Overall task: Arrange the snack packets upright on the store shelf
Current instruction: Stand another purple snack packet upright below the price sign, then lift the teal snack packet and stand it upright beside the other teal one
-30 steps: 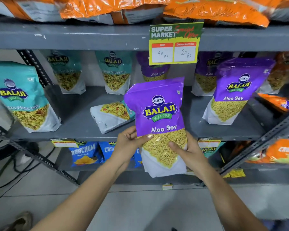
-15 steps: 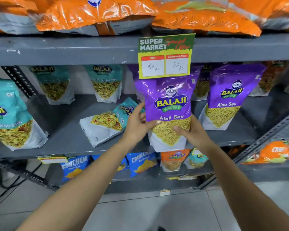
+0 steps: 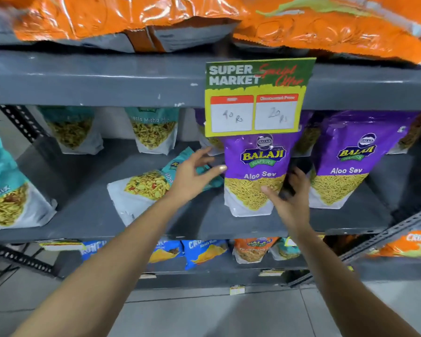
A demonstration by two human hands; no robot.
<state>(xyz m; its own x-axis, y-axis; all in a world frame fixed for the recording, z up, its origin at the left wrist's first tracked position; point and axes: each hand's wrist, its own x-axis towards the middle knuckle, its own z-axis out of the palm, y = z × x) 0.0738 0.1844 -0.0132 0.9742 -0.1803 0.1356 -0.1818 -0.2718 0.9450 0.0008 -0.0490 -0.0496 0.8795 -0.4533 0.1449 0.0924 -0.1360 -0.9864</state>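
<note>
A purple Aloo Sev packet (image 3: 255,164) stands upright on the grey middle shelf (image 3: 95,215), its top behind a price sign (image 3: 255,98). My right hand (image 3: 292,200) holds the packet's lower right edge, thumb on the front and fingers round the side. My left hand (image 3: 192,176) is spread open just left of it, with only the thumb tip touching the packet's edge. Under that hand a teal Khatta Mitha packet (image 3: 141,190) lies flat on its back. A second purple Aloo Sev packet (image 3: 350,161) stands upright to the right.
Teal packets stand at the shelf's back (image 3: 71,130) (image 3: 153,130) and far left (image 3: 7,186). Orange packets (image 3: 107,18) lie on the shelf above. Blue and orange packets (image 3: 204,251) fill the lower shelf. A slotted metal brace (image 3: 387,229) crosses at the right.
The purple packet went from mid-air in both hands up and back onto the middle shelf, where it now stands. My left hand has let go and opened.
</note>
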